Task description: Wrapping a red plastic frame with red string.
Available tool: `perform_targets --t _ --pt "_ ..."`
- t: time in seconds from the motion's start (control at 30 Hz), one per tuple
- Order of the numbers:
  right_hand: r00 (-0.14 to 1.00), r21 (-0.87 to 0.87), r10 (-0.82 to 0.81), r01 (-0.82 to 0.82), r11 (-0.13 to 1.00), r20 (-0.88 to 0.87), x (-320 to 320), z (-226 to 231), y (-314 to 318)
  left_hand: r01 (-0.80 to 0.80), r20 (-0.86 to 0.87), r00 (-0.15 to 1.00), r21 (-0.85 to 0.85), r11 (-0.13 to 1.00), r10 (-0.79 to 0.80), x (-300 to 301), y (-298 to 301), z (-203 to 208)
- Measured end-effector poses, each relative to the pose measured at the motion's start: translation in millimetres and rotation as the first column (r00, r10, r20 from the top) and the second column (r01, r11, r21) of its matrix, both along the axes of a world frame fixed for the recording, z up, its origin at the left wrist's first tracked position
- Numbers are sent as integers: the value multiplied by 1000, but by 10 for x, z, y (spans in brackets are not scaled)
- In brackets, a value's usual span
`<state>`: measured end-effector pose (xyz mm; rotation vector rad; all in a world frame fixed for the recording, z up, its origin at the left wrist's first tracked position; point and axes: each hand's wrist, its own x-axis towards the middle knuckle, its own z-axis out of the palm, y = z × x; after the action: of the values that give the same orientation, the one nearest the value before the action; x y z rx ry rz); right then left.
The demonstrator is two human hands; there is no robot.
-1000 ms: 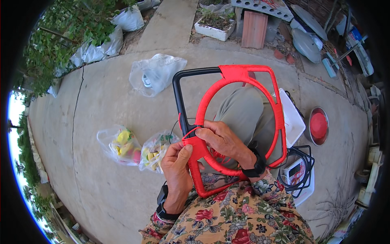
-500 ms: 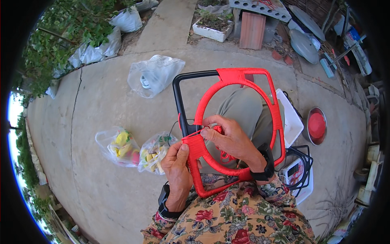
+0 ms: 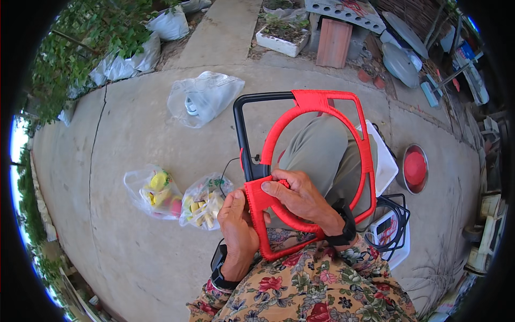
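Note:
A square black frame with a ring inside it (image 3: 239, 123) leans over my lap, most of it tightly wrapped in red cord (image 3: 315, 99). The upper left corner and part of the left side are bare black. My left hand (image 3: 237, 228) is closed on the frame's left side, thumb and fingers at the edge of the wrapped band. On that band's upper part presses the thumb of my right hand (image 3: 304, 196), whose curled fingers reach inside the ring. A bit of bunched red cord shows at those fingers; the rest is hidden by the hand.
Two clear bags of yellow and pink pieces (image 3: 155, 193) lie on the concrete at left, a third plastic bag (image 3: 206, 99) farther off. Right of my knees are a white tub (image 3: 383, 163), a metal bowl with red contents (image 3: 415, 168) and bare black frames (image 3: 402, 225).
My right hand has moved slightly down onto the wrapped band, and its thumb now lies flat there. The strand drawn across the black bar no longer shows. The frame has shifted slightly right.

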<state>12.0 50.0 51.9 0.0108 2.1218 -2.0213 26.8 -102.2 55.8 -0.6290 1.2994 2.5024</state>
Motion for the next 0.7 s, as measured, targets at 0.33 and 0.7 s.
perform_targets --t 0.33,0.7 --pt "963 -242 112 -50 969 247 -27 -30 59 -13 -19 1000 91 996 15 51 -63 -7" --pt "951 -203 81 -20 979 298 -26 -1 42 -36 18 999 3 999 36 -1 -79 4"
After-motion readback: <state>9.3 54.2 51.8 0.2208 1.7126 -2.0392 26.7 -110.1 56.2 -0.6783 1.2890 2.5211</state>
